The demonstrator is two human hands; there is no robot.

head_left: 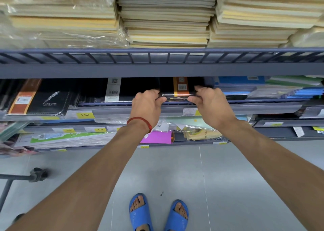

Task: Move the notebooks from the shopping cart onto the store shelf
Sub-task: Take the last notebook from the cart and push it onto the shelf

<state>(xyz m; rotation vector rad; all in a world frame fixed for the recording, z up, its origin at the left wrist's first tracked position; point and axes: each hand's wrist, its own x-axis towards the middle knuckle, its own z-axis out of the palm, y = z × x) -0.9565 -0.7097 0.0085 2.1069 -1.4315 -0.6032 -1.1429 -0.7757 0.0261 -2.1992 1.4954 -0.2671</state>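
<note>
A black notebook with an orange band [180, 89], wrapped in clear plastic, lies flat at the front edge of the middle store shelf [245, 108]. My left hand [148, 106] grips its left end and my right hand [210, 103] grips its right end, fingers curled over the edges. More black notebooks [50, 102] lie on the same shelf to the left, one with a white label band [113, 90]. The shopping cart shows only as a dark frame and wheel [37, 174] at the lower left.
Above, a grey shelf rail [157, 61] carries tall stacks of cream notebooks [166, 17]. Blue and green books [273, 89] fill the shelf to the right. Lower shelves hold wrapped paper and a pink sheet [157, 137]. Grey tiled floor and my blue sandals [157, 213] are below.
</note>
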